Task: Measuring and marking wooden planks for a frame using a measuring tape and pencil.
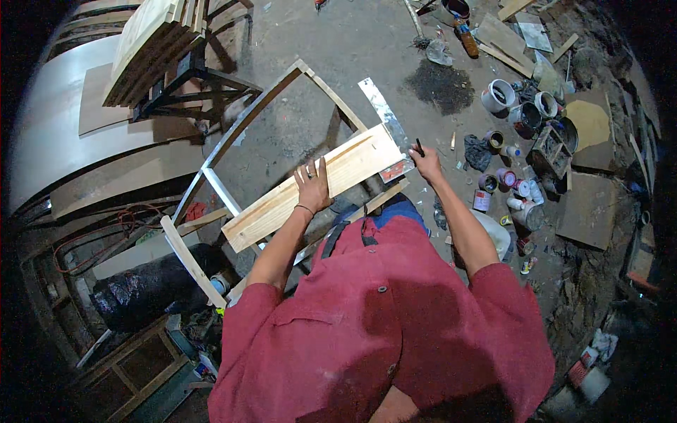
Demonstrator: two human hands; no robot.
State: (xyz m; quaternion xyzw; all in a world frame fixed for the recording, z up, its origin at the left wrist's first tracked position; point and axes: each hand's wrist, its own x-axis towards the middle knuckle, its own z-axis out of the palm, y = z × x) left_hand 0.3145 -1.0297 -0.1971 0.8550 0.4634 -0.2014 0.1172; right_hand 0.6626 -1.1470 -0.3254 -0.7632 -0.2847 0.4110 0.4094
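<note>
pale wooden board (349,163) found in front of the person, laid slantwise over a wooden frame (236,132); its near end is pointed to lower left, its far end to upper right. board pressed from above by the left hand (312,187), set near the middle; fingers moderately spread on the wood, nothing gripped by them (a dark ring is worn, and a thin band at the wrist).

metal square (384,113) placed along the board's right-hand end, its blade run out past the far edge; a reddish patch is seen near its lower end. slim black marking tool (419,146) held upright in the right hand (429,168), fingers closed narrowly about it, just beside the square; whether the square is touched by that hand cannot be told.

to the left, stacked boards (144,49) are borne by a dark stand (190,84), next to a large pale sheet (49,120). black-wrapped bundle (141,296) noted at lower left. to the right, the grey floor (352,42) is littered: white bucket (498,96), crumpled black bag (478,151), small paint cans. farther up, a dark stain (441,84) is overlooked by an amber bottle (466,39).
</note>
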